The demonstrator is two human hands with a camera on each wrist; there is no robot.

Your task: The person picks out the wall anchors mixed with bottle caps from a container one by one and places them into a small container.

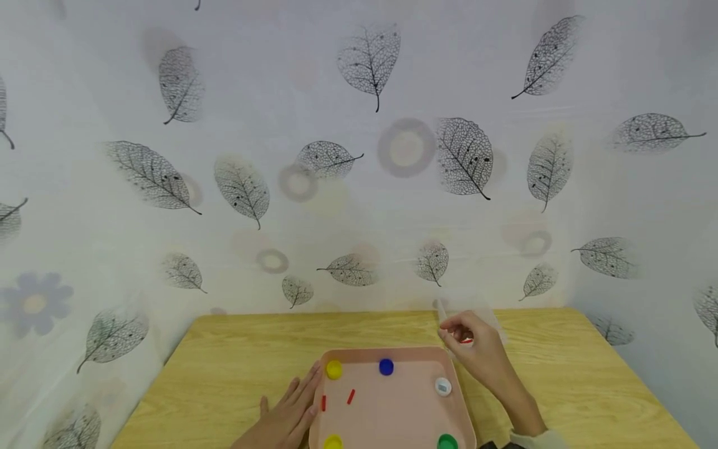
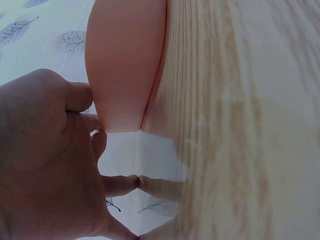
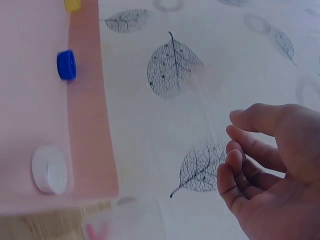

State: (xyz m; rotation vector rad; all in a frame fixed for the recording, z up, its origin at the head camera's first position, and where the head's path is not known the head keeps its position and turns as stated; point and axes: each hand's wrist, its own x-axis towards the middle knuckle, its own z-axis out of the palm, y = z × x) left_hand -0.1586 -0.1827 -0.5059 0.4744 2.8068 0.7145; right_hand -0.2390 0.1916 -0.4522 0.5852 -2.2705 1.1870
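A pink tray sits on the table, and my left hand rests along its left side with fingers straight. In the left wrist view those fingers reach the tray's outer wall. My right hand is raised past the back right corner, over a clear plastic box with red pieces in it. Its fingers are loosely curled, and the right wrist view shows nothing between thumb and fingertips. Two short red sticks lie in the tray's left part.
Around the tray's inside stand bottle caps: yellow at back left, blue at back, white at right, another yellow and a green in front. A leaf-patterned wall covering rises behind the wooden table.
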